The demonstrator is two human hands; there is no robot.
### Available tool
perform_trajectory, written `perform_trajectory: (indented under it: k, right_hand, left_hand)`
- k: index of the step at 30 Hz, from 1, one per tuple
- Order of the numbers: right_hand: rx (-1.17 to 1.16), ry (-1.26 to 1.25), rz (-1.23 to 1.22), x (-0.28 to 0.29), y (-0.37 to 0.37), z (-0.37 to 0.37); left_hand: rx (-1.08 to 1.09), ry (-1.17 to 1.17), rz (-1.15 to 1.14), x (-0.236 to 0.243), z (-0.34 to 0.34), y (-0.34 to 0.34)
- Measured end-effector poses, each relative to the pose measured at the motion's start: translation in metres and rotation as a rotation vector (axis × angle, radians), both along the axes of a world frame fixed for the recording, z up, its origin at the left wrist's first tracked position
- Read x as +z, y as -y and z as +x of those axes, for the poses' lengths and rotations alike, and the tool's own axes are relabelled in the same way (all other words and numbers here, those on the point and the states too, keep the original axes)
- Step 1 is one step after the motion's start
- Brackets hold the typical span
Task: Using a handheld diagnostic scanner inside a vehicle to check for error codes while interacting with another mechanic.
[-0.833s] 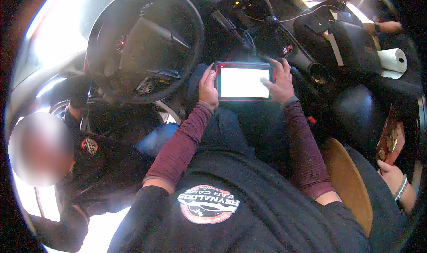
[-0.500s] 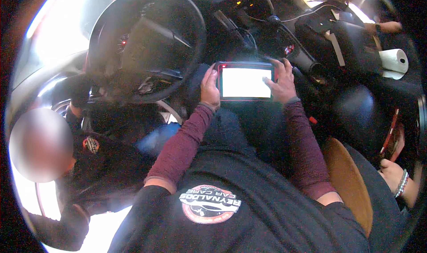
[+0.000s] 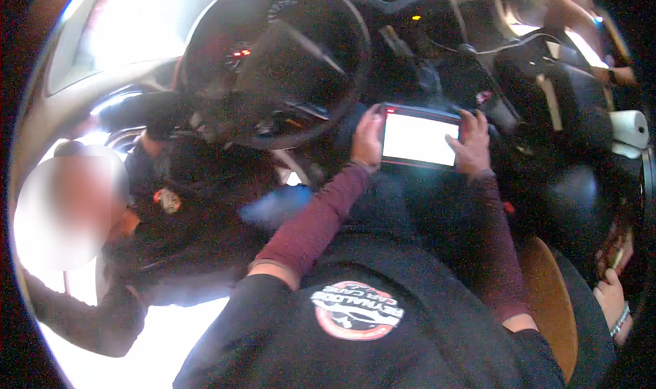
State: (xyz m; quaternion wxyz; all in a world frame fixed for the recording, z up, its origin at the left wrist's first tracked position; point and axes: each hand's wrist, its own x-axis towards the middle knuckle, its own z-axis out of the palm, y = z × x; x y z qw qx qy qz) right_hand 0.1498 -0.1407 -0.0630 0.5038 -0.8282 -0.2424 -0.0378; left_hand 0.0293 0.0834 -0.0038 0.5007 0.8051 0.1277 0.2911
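Note:
Above my lap I hold a handheld tablet (image 3: 418, 137) with a dark casing, red trim and a bright, washed-out screen. My left hand (image 3: 367, 140) is closed round its left end, thumb along the front edge. At the other end, my right hand (image 3: 473, 144) grips the casing, with fingers at the top corner and a digit reaching over the right part of the screen. Dark red sleeves cover both forearms. The fingers behind the tablet are hidden.
A black steering wheel (image 3: 277, 61) stands ahead on the left. Beside the open door a person in black (image 3: 198, 218) leans in. To the right are a white paper roll (image 3: 629, 129), a brown seat edge (image 3: 557, 307) and another person's hand (image 3: 610, 300) with a bracelet.
The view has swung left, so the tablet, wheel and people sit farther right in the picture. Both my hands keep their grip on the tablet, which looks slightly more tilted.

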Motion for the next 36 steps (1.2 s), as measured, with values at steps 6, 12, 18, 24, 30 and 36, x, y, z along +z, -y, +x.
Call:
perform_trajectory:
  k: [6, 12, 18, 24, 30, 36]
  right_hand:
    - [-0.009, -0.081, 0.018, 0.01, -0.008, -0.01]
    - [-0.018, -0.12, -0.012, 0.012, -0.007, -0.008]
    - [-0.016, -0.131, -0.006, 0.018, -0.008, -0.009]
    - [-0.033, -0.075, 0.007, 0.004, -0.01, -0.005]
    - [-0.039, -0.104, 0.02, 0.005, -0.01, -0.004]
    - [0.006, -0.167, -0.001, 0.012, -0.009, -0.006]
  left_hand:
    - [-0.084, -0.001, -0.38, 0.003, -0.003, -0.006]
    - [-0.075, -0.012, -0.327, 0.006, -0.003, -0.004]
    - [-0.058, -0.003, -0.218, 0.009, -0.004, -0.005]
    - [-0.022, -0.03, -0.243, 0.005, -0.004, -0.004]
    - [-0.083, 0.003, -0.329, -0.005, 0.002, -0.014]
    - [-0.057, 0.025, -0.283, -0.018, 0.004, -0.025]
